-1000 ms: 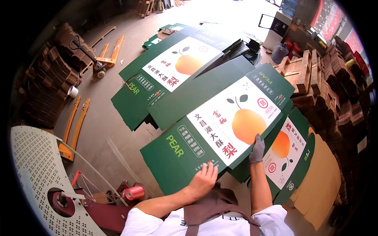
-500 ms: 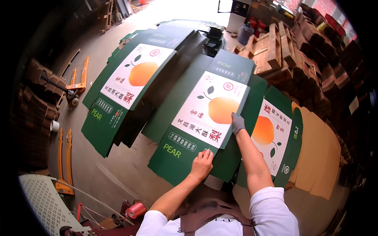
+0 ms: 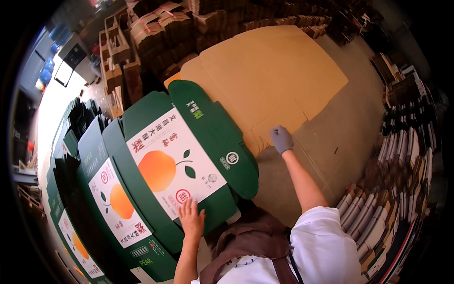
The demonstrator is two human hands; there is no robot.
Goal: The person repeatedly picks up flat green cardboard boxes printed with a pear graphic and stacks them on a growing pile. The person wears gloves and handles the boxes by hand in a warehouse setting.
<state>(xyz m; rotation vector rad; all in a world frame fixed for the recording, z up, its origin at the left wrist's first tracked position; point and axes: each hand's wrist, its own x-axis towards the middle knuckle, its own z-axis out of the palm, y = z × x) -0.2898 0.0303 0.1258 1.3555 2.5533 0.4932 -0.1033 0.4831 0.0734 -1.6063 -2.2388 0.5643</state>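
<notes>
A flat green carton blank [image 3: 201, 142] with a white panel, an orange-yellow pear picture and a rounded end flap lies in front of me. My bare left hand [image 3: 191, 218] rests on its near end, fingers apart, beside a red round mark. My right hand [image 3: 282, 138], in a grey glove, is curled closed near the edge of a plain brown cardboard sheet [image 3: 274, 71]. No object shows in its fingers. To the left lies a second green carton blank [image 3: 142, 262] with the same kind of print, partly under the first.
Further left is another printed green stack [image 3: 75, 241]. Wooden pallets [image 3: 113, 61] and bundled brown cardboard [image 3: 165, 35] stand at the back. On the right, rows of folded cartons [image 3: 366, 220] line the floor. A white cabinet [image 3: 75, 59] is at far left.
My view has turned right. My right hand has let go of the middle green blank and moved toward the brown sheet. My left hand has shifted onto the right-hand green blank.
</notes>
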